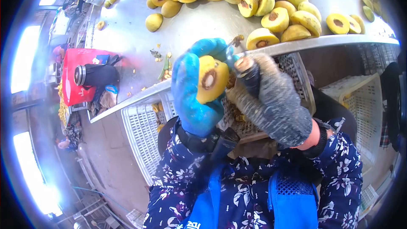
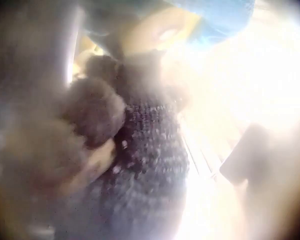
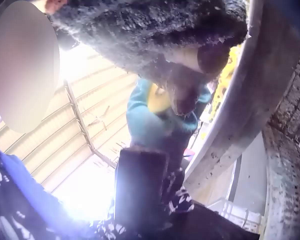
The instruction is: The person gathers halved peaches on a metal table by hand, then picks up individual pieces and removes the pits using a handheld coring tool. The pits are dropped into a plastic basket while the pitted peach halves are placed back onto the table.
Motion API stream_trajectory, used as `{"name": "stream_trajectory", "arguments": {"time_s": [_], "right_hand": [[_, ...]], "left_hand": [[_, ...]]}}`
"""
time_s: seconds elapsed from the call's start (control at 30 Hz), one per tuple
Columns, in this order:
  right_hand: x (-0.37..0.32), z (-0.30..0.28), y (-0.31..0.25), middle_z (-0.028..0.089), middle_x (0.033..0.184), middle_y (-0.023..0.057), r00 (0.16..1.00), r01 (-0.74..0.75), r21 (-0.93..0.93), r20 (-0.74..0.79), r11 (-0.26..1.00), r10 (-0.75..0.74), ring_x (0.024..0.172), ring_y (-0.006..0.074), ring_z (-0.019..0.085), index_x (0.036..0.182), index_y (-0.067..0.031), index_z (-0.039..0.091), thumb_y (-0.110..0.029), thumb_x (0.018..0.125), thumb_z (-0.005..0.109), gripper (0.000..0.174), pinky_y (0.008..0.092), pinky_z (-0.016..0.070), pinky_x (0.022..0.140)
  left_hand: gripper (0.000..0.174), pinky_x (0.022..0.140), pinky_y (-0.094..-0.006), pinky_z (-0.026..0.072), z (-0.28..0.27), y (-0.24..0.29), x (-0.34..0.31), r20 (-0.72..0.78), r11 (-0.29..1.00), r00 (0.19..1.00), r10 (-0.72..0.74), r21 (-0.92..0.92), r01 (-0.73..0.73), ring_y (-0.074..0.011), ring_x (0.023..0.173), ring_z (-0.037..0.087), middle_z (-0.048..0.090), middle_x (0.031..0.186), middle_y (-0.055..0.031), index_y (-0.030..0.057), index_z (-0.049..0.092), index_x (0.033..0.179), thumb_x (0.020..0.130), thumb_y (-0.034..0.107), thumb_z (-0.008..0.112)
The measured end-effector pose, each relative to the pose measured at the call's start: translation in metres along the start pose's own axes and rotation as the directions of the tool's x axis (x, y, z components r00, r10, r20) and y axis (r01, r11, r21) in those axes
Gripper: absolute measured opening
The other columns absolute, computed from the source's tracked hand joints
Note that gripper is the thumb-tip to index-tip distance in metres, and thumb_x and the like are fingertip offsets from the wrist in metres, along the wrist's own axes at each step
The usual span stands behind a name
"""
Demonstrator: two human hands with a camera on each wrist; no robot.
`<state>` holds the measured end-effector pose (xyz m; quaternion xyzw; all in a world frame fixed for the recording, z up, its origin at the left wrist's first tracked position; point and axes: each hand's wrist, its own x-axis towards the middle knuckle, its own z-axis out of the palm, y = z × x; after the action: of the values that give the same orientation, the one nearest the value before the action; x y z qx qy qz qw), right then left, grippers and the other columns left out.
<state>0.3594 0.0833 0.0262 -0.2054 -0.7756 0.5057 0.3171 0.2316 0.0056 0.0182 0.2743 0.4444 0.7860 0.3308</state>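
Note:
My left hand (image 1: 184,89), in a blue rubber glove, grips a halved yellow peach (image 1: 214,70) over the table's front edge. The peach's cut face is turned up, with a pale centre ringed in brown. In a grey knit glove, my right hand (image 1: 277,106) holds a pitting tool by its black-wrapped handle (image 1: 251,78), whose wooden end shows. The tool's metal part reaches toward the peach's right side, and its tip is hidden. Blurred in the left wrist view, the knit glove (image 2: 150,155) lies below the peach. The right wrist view shows the blue glove (image 3: 145,122) beyond the knit one.
Many peaches (image 1: 275,19), several cut in half, are heaped on the metal table (image 1: 123,25). Scraps (image 1: 165,65) lie near its edge. To the left are a red bag (image 1: 78,87) and a black flask (image 1: 99,75). White plastic crates (image 1: 142,131) stand beneath.

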Motion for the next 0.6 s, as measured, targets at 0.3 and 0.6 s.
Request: {"name": "stream_trajectory", "arguments": {"time_s": [0.3, 0.6], "right_hand": [[0.021, -0.007, 0.002, 0.062, 0.093, 0.0190, 0.995, 0.096, -0.027, -0.031, 0.995, -0.097, 0.085, 0.0383, 0.064, 0.111, -0.0075, 0.057, 0.000, 0.081, 0.058, 0.031, 0.0407, 0.0525, 0.072], [0.026, -0.008, 0.012, 0.064, 0.097, 0.0136, 0.972, 0.235, 0.071, -0.046, 0.969, -0.232, 0.092, 0.0290, 0.065, 0.115, -0.0051, 0.054, 0.002, 0.078, 0.062, 0.039, 0.0355, 0.0511, 0.081]], "left_hand": [[0.036, 0.096, -0.0352, 0.0447, 0.003, -0.012, -0.016, 0.082, 0.744, 0.985, 0.155, 0.646, -0.171, -0.0233, 0.113, 0.054, 0.056, 0.122, -0.0146, -0.0012, 0.051, 0.128, 0.093, 0.003, 0.053], [0.029, 0.070, -0.0200, 0.0442, 0.009, -0.009, -0.016, 0.061, 0.979, 0.989, 0.134, 0.145, -0.142, -0.0122, 0.090, 0.059, 0.061, 0.115, -0.0107, 0.0012, 0.057, 0.119, 0.094, 0.015, 0.053]]}}
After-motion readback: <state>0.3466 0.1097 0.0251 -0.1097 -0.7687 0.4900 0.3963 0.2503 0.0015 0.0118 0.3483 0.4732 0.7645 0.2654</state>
